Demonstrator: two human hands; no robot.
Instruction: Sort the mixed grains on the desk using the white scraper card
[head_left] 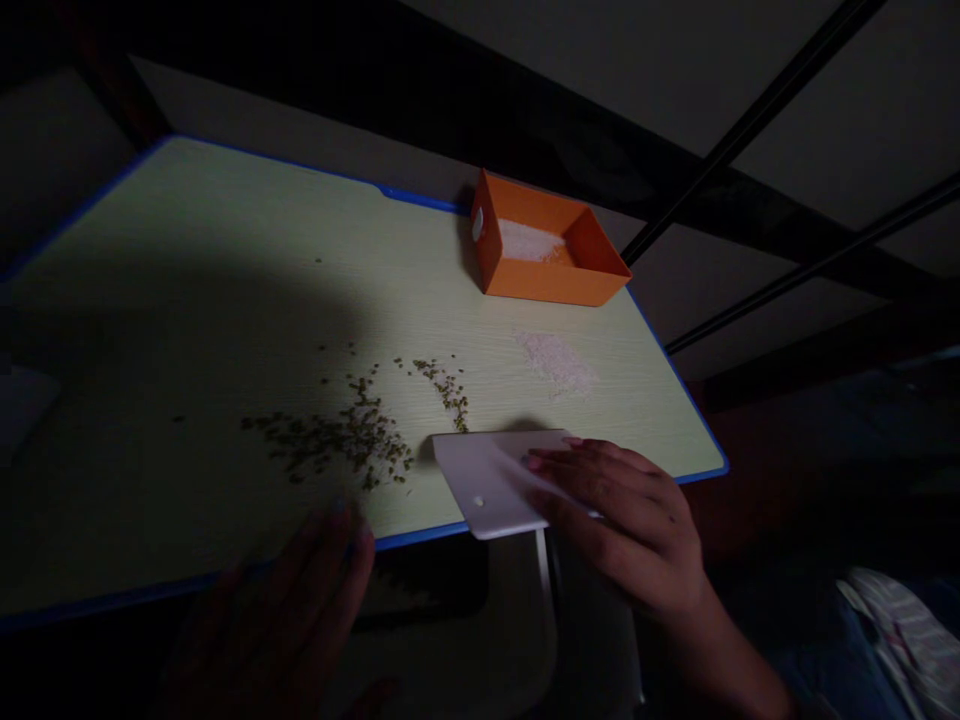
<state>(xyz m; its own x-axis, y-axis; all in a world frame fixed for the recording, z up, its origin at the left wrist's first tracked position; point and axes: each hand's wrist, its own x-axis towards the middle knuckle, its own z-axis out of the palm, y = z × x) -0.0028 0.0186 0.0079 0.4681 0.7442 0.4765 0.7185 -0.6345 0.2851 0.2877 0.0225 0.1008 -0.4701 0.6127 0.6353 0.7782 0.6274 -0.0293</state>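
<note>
My right hand [630,520] grips a flat white plastic scraper [499,485] with a small hole near one corner, tilted over the table's front edge. My left hand [292,600] is in shadow at the front edge, fingers stretched out, holding nothing that I can see. Small green beans [367,435] lie scattered in front of my left hand. A thin trail of them reaches toward the scraper, and paler grains seem mixed in. Beyond the scraper, a small patch of white rice-like grains [559,362] lies on the table.
An orange open box [551,285] with white grains inside stands at the back right of the pale table [247,220], which has a blue rim. At the far left lies a pale object [22,405], too dark to name. Striped cloth [904,620] shows at lower right.
</note>
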